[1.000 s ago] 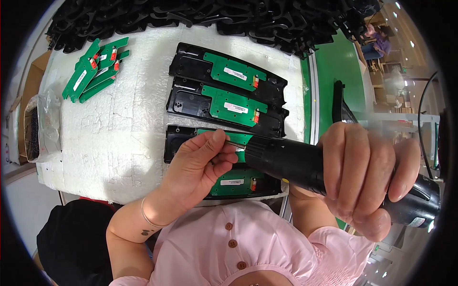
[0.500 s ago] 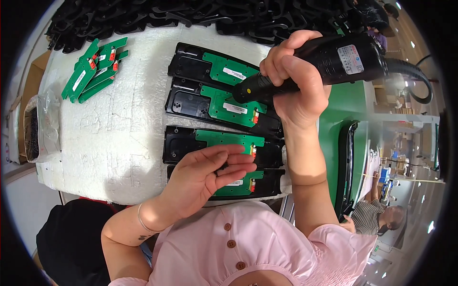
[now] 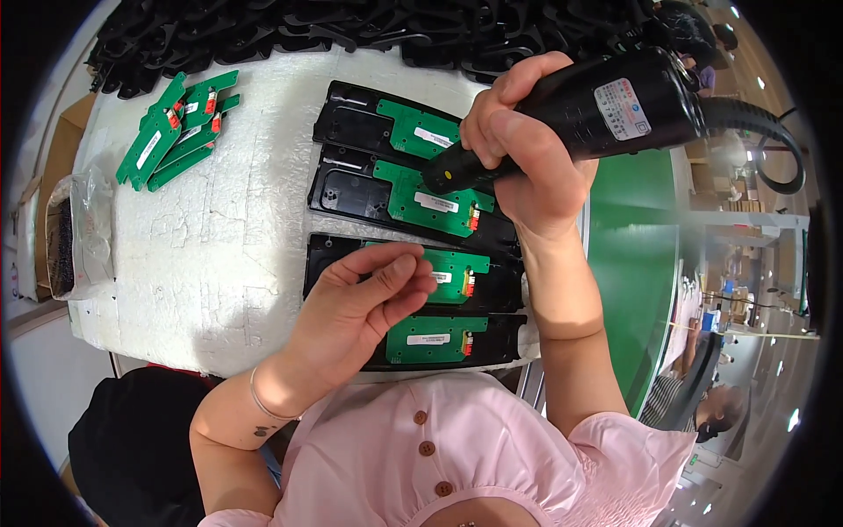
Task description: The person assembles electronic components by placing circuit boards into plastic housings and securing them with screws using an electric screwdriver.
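Observation:
My right hand [image 3: 540, 154] is wrapped round a black electric screwdriver [image 3: 575, 105] with a thick cord at its back. Its nose points down and left onto a green circuit board [image 3: 430, 211], which lies in a black plastic housing [image 3: 347, 189], second from the far end of a row. The tip's contact point is hidden. Over the third housing, my left hand [image 3: 351, 303] has its fingers curled and pinched together; whatever they hold is too small to make out. Below it, the nearest board [image 3: 421, 344] shows a white label and a red-and-white connector.
Loose green boards [image 3: 162, 140] are stacked at the far left of the white foam surface [image 3: 219, 246]. Black plastic parts [image 3: 369, 26] are heaped along the far edge. A plastic-lined box [image 3: 83, 228] stands left. Right is a green surface [image 3: 628, 237], with a co-worker [image 3: 716, 408] beyond.
My left hand has gone from half-open, with small dark bits in its palm, to a pinch. The screwdriver has shifted slightly left. At the right, a long black part has moved toward the co-worker.

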`<act>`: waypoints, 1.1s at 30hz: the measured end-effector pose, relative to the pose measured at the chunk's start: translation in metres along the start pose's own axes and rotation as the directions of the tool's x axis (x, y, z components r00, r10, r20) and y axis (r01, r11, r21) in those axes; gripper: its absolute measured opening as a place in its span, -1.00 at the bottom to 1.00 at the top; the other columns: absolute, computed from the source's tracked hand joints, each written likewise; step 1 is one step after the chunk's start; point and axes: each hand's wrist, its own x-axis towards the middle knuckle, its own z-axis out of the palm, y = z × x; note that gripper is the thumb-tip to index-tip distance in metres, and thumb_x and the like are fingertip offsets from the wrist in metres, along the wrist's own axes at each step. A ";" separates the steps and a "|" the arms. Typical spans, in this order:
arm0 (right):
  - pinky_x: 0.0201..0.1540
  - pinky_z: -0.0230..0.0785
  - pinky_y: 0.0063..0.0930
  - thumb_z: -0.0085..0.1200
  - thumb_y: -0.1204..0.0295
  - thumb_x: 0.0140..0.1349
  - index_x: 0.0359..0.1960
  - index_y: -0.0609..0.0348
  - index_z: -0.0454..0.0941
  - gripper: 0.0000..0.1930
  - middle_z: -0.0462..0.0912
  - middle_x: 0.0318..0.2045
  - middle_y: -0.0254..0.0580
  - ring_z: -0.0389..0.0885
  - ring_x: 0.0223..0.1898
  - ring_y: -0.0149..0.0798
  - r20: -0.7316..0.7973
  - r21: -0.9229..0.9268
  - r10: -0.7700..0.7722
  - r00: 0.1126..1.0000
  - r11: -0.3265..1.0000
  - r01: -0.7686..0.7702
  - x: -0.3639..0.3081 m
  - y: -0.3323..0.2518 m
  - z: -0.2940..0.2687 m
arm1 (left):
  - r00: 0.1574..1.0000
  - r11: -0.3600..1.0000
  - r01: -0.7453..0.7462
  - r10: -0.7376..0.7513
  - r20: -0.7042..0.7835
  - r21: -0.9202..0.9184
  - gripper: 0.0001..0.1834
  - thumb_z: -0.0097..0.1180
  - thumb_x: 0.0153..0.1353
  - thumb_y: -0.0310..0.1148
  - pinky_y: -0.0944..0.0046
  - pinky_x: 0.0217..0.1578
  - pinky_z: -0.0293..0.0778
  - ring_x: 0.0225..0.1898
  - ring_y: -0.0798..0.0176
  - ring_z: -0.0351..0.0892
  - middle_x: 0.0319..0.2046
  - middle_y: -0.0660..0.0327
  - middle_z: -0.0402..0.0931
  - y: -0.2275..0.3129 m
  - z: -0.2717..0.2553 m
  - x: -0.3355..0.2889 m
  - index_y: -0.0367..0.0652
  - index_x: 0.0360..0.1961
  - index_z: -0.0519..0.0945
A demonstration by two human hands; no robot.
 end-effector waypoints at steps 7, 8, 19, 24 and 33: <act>-0.56 0.23 -0.71 -0.03 0.62 -0.18 -0.40 0.09 0.28 -0.75 0.42 -0.71 -0.52 0.37 -0.70 -0.60 0.139 0.441 -0.248 0.959 0.882 0.165 -0.021 -0.068 -0.011 | 0.998 0.991 -0.026 0.034 0.061 -0.129 -0.81 -0.02 0.19 -0.42 0.46 -0.22 0.51 -0.25 0.35 0.53 -0.29 0.20 0.51 0.000 -0.004 0.007 -0.24 -0.19 0.48; -0.56 0.25 -0.78 0.01 0.62 -0.18 -0.41 0.07 0.28 -0.73 0.44 -0.73 -0.58 0.41 -0.71 -0.65 0.168 0.434 -0.265 0.949 0.885 0.170 -0.025 -0.076 -0.011 | 0.995 0.988 -0.010 0.025 0.092 -0.156 -0.81 -0.02 0.20 -0.41 0.47 -0.23 0.51 -0.26 0.35 0.54 -0.30 0.20 0.51 0.000 -0.004 0.008 -0.25 -0.19 0.48; -0.63 0.29 -0.86 0.13 0.58 -0.13 -0.41 0.05 0.28 -0.71 0.46 -0.75 -0.55 0.41 -0.75 -0.63 0.234 0.426 -0.342 0.910 0.878 0.220 -0.033 -0.073 -0.011 | 0.984 0.974 0.084 -0.049 0.170 -0.208 -0.78 -0.03 0.21 -0.32 0.46 -0.32 0.54 -0.34 0.37 0.55 -0.36 0.19 0.52 -0.006 -0.003 0.011 -0.25 -0.23 0.48; -0.67 0.08 -0.73 -0.03 0.57 -0.08 -0.37 0.06 0.29 -0.79 0.28 -0.81 -0.60 0.24 -0.79 -0.61 0.023 0.361 -0.255 0.967 0.904 0.230 -0.025 -0.047 0.002 | 0.979 0.956 0.202 -0.205 0.009 -0.214 -0.65 -0.19 0.29 -0.27 0.30 -0.04 0.42 -0.15 0.16 0.50 -0.22 0.03 0.46 0.003 0.030 0.008 -0.40 -0.13 0.39; -0.50 0.16 -0.49 -0.14 0.52 -0.10 -0.38 0.21 0.30 -0.82 0.27 -0.70 -0.31 0.19 -0.69 -0.43 -0.105 0.107 -0.054 0.993 0.992 0.065 0.008 0.007 -0.012 | 0.980 0.982 0.168 -0.176 0.092 0.088 -0.71 -0.21 0.28 -0.41 0.31 -0.09 0.48 -0.10 0.05 0.49 -0.18 -0.04 0.45 -0.004 0.004 0.001 -0.38 -0.06 0.34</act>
